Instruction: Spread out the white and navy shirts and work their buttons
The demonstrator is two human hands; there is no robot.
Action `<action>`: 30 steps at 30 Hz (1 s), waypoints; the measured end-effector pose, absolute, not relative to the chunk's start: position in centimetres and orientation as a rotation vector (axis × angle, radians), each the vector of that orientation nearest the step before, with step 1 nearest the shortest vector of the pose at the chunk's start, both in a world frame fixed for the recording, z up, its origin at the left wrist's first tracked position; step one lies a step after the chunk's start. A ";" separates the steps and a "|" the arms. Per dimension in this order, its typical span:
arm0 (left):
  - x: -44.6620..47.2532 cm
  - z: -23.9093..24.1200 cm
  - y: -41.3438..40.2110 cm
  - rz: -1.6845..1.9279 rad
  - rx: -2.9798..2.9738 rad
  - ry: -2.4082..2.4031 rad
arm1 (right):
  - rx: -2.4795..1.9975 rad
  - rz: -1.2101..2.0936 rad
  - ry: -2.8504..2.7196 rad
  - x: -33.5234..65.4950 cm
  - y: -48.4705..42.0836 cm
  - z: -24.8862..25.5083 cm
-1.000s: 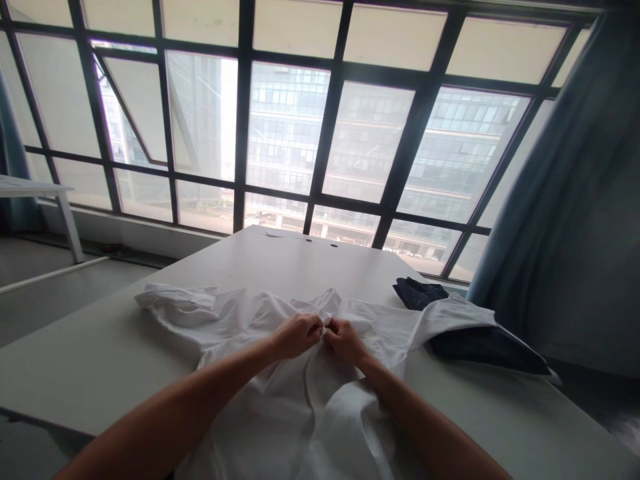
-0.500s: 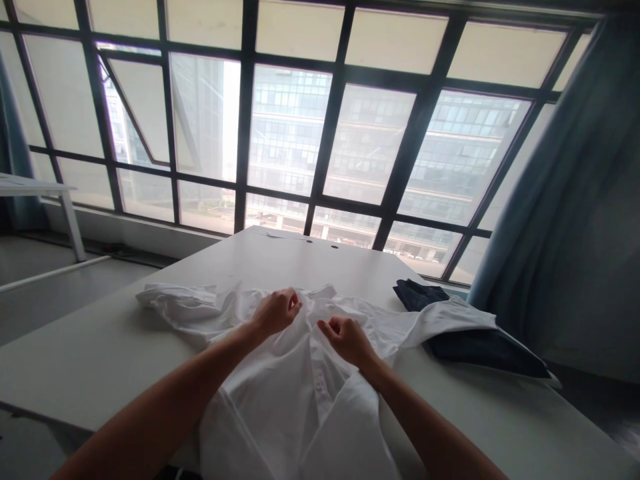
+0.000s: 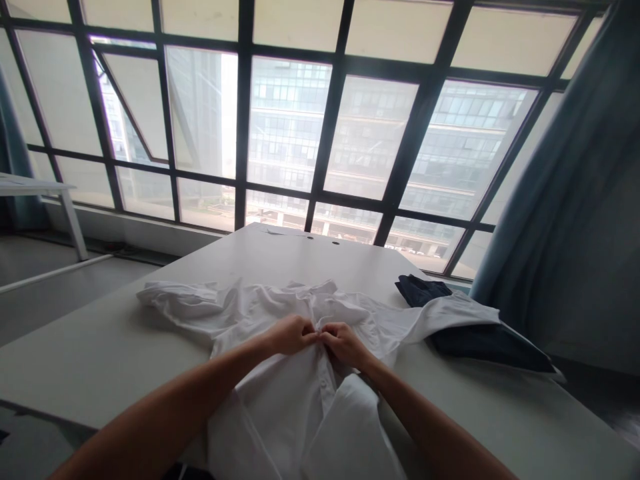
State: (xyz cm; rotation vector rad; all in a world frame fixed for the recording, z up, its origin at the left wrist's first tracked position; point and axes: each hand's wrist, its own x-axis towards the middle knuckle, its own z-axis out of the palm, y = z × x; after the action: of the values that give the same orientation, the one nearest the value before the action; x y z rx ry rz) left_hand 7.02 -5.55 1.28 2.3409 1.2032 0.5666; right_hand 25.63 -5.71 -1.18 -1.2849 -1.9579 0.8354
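Fingers [image 3: 306, 332] of left hand [image 3: 290, 335] and right hand [image 3: 346, 345] pinched shut on white shirt [image 3: 280, 400], touching; collar [image 3: 320, 292] just beyond at twelve o'clock, length running twelve-to-six.

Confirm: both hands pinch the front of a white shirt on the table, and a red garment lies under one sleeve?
No. The head view shows the garment under the sleeve is dark blue, not red. Left hand and right hand do pinch the white shirt.

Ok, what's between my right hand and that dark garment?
In the head view, only the white shirt: its sleeve reaches from the right hand onto the dark garment.
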 end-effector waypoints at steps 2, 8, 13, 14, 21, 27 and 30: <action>7.3 1.0 -5.6 0.609 2.332 1.210 | -1.289 0.892 -1.908 25.6 -5.9 -1.0; 7.3 0.6 -5.1 0.635 2.386 1.261 | -1.257 0.966 -1.893 25.4 -6.2 -0.5; 7.6 0.7 -5.4 0.759 2.419 1.028 | -1.243 0.930 -1.929 26.0 -5.5 -1.0; 7.7 0.7 -5.5 0.790 2.404 0.934 | -1.264 0.850 -1.962 26.1 -5.3 -1.1; 4.3 2.3 -2.9 0.977 2.293 1.191 | -1.699 0.191 -1.993 28.4 -4.5 0.7; -1.0 3.4 0.2 1.010 2.157 1.922 | -1.810 -0.001 -1.831 30.0 -4.4 2.1; -1.1 4.2 -0.5 0.920 2.192 1.968 | -1.593 0.254 -2.112 29.6 -5.0 2.0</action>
State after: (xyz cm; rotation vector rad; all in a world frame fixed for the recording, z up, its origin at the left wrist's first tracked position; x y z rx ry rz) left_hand -1.11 -0.50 4.15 2.1922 1.9680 0.9202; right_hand 29.64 -5.02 2.03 -1.5929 -2.1124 0.2539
